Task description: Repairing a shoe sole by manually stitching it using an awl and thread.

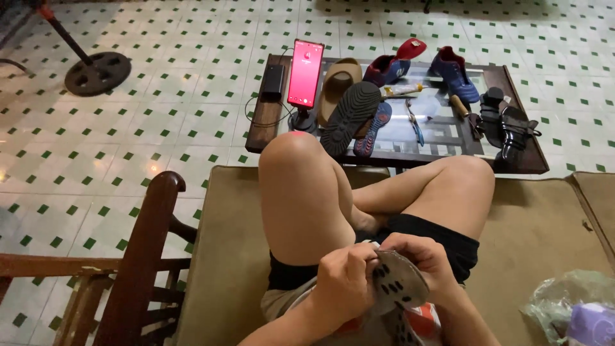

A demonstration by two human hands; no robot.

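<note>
firstly, head view: both hands work on a shoe sole [398, 282] held low in the lap. the left hand [343, 285] is clenched around the sole's near edge, fingers curled over the top and thumb pressed against the grey face. the right hand [428, 256] grips the far edge, fingers wrapped over the rim. the sole is tilted, with its tread face turned up toward the camera.

as a judgement, the step in hand is a peel or press along the sole's edge. to do it well, keep the left hand as the fixed clamp, work the right-hand fingers in short stages along the rim, and keep the sole braced against the thigh so it does not twist.

the sole is pale grey, oval at the visible end, with rows of small dark oblong tread marks. red and white shoe material shows beneath it; the join between them is hidden by the hands.

the person sits cross-legged on a tan cushion [538, 237]. well ahead stands a low glass-topped table [262, 122] carrying an upright phone [305, 72] with a red screen, a loose dark sole [349, 115], blue shoes [453, 70] and black sandals [506, 125]. a plastic bag [573, 304] lies just beside the right knee area.
</note>
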